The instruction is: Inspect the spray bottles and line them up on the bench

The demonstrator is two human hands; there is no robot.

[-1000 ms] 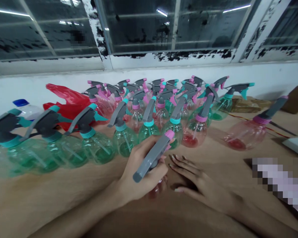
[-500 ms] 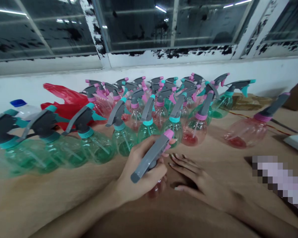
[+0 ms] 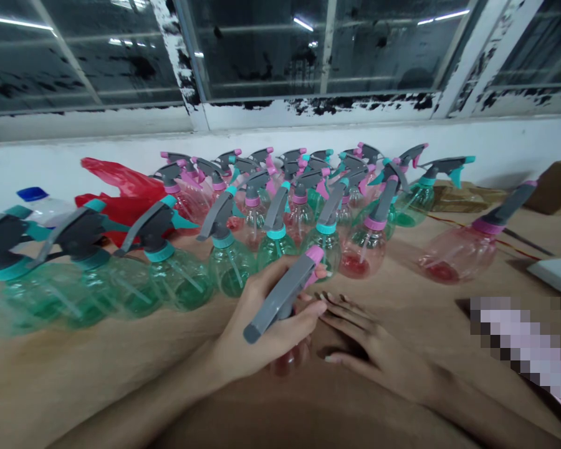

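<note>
My left hand (image 3: 262,324) is wrapped round the neck of a pink spray bottle (image 3: 290,362) with a grey head and a pink nozzle. Its index finger reaches forward by the pink trigger, and the hand hides most of the bottle. My right hand (image 3: 364,330) lies on the wooden table (image 3: 393,418) just right of it, fingers stretched out, holding nothing. Just beyond my hands stands a row of spray bottles, among them a green spray bottle (image 3: 234,268) with a teal collar and a pink spray bottle (image 3: 362,252) holding some red liquid.
More spray bottles crowd against the white wall (image 3: 495,140). A red plastic bag (image 3: 131,206) and a blue-capped bottle (image 3: 40,206) are at back left. At right are a separate pink spray bottle (image 3: 458,255), a brown box (image 3: 556,187) and a white object (image 3: 556,274).
My left thumb has straightened toward my right hand, and more of the held bottle's body shows. My right hand stays flat in place. The camera view shifts only slightly.
</note>
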